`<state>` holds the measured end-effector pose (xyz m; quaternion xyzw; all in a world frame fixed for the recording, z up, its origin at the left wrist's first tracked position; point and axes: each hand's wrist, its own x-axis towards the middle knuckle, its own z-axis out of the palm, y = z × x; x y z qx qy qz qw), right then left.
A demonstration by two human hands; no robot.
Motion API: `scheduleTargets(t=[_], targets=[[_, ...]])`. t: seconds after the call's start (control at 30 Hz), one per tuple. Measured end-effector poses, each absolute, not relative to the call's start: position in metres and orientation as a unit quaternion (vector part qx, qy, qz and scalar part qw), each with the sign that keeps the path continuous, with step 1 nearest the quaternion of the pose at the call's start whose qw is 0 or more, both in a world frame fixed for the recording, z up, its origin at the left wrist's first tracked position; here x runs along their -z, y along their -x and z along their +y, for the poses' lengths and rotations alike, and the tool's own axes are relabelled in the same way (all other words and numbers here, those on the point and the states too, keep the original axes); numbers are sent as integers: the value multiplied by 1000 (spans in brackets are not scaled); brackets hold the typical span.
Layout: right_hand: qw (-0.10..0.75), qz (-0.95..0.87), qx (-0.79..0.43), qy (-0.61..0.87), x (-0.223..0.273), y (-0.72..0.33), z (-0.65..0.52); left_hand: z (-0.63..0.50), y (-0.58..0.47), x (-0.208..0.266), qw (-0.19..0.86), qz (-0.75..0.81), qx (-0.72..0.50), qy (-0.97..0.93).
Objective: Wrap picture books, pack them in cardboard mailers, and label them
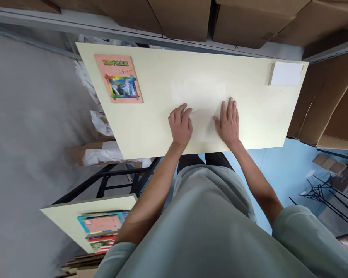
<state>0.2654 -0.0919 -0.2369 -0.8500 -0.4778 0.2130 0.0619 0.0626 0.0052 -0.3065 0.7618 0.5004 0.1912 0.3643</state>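
On a cream tabletop (150, 135) my right hand (228, 123) lies flat, its thumb apart from the other fingers. My left hand (181, 124) rests on the same surface with loosely bent, spread fingers and nothing visible in them. Between and just beyond the hands shows a faint, pale, see-through patch (201, 96), like a thin clear sheet; its edges are hard to make out. A pink book (118, 79) with a colourful framed picture on its cover lies at the far left. Toward the far right corner sits a flat white stack (286, 74) with a small orange mark.
Cardboard boxes (179, 19) line a shelf along the table's far edge. An open carton (324, 104) stands at the right. To the lower left, a second cream board (66, 212) carries several books (103, 224). White wrapping (101, 154) fills a box beside the table.
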Motion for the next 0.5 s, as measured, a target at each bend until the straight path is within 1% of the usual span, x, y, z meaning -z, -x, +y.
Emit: scheduleTargets(t=[0.13, 0.27, 0.4, 0.5], targets=[[103, -405, -234, 878, 220, -272, -104, 8, -63, 304, 387, 498, -183, -754], [98, -317, -260, 907, 219, -258, -107, 6, -63, 300, 373, 495, -181, -763], [95, -284, -271, 915, 222, -242, -95, 20, -67, 291, 373, 487, -174, -770], [94, -278, -274, 916, 223, -237, -89, 56, -79, 282, 389, 467, -172, -776]])
